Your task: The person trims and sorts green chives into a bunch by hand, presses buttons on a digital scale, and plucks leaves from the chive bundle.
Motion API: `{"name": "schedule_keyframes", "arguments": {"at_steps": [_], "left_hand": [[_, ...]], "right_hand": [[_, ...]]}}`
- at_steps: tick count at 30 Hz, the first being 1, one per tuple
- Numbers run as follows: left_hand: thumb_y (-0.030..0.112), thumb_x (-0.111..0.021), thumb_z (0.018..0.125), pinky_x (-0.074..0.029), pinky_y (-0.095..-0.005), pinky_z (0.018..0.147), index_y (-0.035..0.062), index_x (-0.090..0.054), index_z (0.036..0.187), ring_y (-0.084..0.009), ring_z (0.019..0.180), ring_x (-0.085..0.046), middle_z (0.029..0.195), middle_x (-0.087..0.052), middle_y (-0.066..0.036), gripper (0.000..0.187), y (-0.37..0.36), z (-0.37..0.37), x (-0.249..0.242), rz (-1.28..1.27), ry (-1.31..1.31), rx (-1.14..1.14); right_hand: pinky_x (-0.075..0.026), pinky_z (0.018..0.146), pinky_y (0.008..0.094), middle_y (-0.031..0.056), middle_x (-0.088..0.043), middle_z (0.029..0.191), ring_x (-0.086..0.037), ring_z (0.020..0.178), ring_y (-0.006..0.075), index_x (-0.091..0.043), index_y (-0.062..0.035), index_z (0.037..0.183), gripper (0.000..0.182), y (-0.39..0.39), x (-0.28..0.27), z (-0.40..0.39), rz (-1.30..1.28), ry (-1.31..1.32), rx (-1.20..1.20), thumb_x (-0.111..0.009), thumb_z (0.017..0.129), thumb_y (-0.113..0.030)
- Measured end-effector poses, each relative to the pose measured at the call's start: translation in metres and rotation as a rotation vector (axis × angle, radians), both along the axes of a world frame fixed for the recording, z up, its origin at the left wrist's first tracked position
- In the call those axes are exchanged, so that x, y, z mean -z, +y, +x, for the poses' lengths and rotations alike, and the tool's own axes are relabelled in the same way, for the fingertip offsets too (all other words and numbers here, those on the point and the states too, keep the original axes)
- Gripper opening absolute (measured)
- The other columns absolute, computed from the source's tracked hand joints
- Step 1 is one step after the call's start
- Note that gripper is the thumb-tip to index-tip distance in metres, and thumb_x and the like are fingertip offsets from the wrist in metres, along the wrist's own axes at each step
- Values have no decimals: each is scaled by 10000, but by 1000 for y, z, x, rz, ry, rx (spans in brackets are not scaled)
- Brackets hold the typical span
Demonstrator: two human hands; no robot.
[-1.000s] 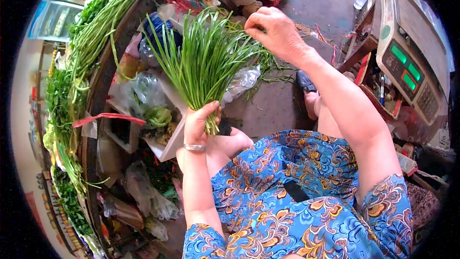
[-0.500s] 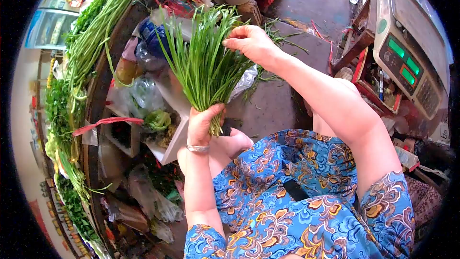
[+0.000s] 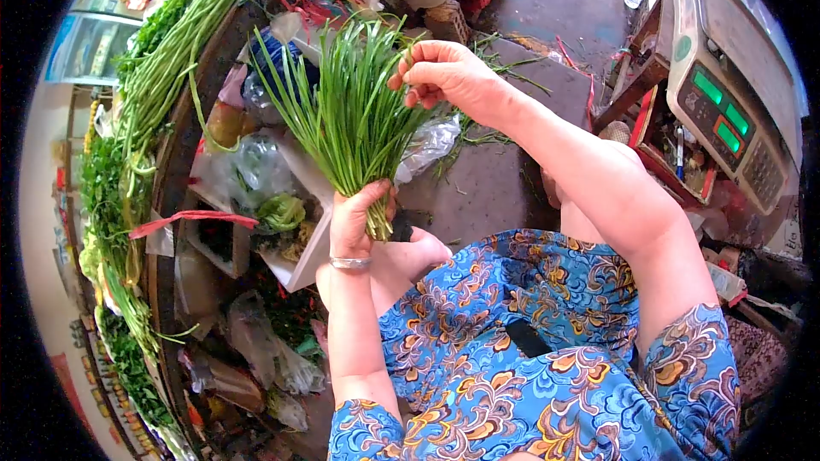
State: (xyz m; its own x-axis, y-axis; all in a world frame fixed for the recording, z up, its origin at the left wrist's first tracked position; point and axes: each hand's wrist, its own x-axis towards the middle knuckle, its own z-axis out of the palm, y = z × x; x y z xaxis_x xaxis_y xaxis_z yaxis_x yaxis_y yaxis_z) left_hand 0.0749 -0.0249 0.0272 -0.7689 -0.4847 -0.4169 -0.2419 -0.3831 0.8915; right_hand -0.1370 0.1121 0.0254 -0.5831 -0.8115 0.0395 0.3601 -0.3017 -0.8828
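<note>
Head: two hands (image 3: 363, 218) (image 3: 451, 81), one green bunch (image 3: 354, 119).

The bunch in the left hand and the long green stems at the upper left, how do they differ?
The bunch is gripped near its base by the left hand, while the long stems lie unheld. The bunch's leaves fan out towards their tips; the long stems run roughly side by side. The bunch looks darker green, the long stems paler. Both are slender and green.

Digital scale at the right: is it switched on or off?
On: the digital scale has green digits glowing in the windows of its display panel; what the digits read is too small to tell.
</note>
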Motion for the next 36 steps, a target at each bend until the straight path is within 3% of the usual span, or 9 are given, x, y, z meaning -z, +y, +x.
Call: {"name": "schedule_keyframes", "arguments": {"at_steps": [4, 8, 11, 16, 18, 21, 24, 25, 36], "left_hand": [[48, -660, 802, -482, -307, 461, 20, -569, 1062, -206, 593, -598, 809, -625, -87, 277, -4, 3, 3, -19, -23, 39], [60, -692, 780, -486, -273, 465, 3, -606, 985, -173, 550, -596, 750, -640, -101, 229, 2, 1, -1, -17, 2, -5], [66, -701, 780, -486, -272, 467, 9, -606, 989, -173, 548, -594, 751, -640, -99, 236, 0, 1, -1, -30, -1, 14], [63, -711, 780, -486, -272, 467, 6, -606, 993, -177, 554, -594, 746, -640, -98, 245, -4, 3, -2, -30, -41, 22], [60, -709, 781, -485, -268, 464, 4, -607, 997, -174, 559, -596, 743, -641, -99, 246, -4, 3, -3, -30, -48, 2], [62, -694, 799, -487, -260, 438, 20, -599, 995, -167, 540, -600, 725, -635, -79, 222, -5, 1, -2, -22, -82, -10], [64, -703, 796, -487, -261, 436, 22, -599, 991, -171, 531, -598, 730, -637, -85, 225, -8, 2, 1, -1, -113, -10], [64, -703, 796, -487, -261, 436, 22, -599, 991, -171, 531, -598, 730, -637, -85, 225, -8, 2, 2, 0, -114, -10], [62, -717, 786, -490, -266, 441, 20, -607, 962, -172, 577, -608, 753, -643, -81, 211, -3, -4, 3, 57, -69, 0]], "right_hand": [[-453, 588, 199, 13, -653, 801, -587, 661, 63, -630, -80, 1070, 194, 4, -7, -1, -85, -159, -108, -608, 883, -131], [-432, 553, 201, -9, -606, 747, -517, 600, 51, -544, -73, 1301, 416, 6, -9, -1, -141, -99, -152, -608, 895, -137], [-430, 551, 204, -12, -606, 751, -526, 623, 50, -589, -63, 1221, 342, 8, -10, -5, -72, -86, -141, -624, 890, -139], [-449, 576, 221, -13, -627, 763, -546, 626, 58, -666, -29, 925, 139, 11, -7, -11, 150, 400, -133, -677, 848, -145], [-467, 616, 247, 4, -644, 771, -562, 658, 73, -670, -18, 901, 132, 13, -4, -12, 159, 402, -145, -690, 826, -125], [-478, 727, 331, 47, -590, 796, -581, 794, 182, -656, -16, 927, 137, 23, -7, -9, 220, 939, -100, -677, 814, -92], [-476, 728, 370, 102, -585, 793, -594, 808, 261, -665, -37, 908, 136, 20, 2, -11, 261, 1200, -81, -674, 778, -74], [-476, 730, 393, 126, -585, 798, -590, 816, 311, -659, -42, 860, 100, 20, 3, -10, 249, 1239, -51, -654, 762, -60], [-465, 746, 402, 149, -576, 823, -585, 828, 327, -580, -6, 833, 126, 3, 10, 3, 370, 1177, 302, -588, 804, -127]]}}
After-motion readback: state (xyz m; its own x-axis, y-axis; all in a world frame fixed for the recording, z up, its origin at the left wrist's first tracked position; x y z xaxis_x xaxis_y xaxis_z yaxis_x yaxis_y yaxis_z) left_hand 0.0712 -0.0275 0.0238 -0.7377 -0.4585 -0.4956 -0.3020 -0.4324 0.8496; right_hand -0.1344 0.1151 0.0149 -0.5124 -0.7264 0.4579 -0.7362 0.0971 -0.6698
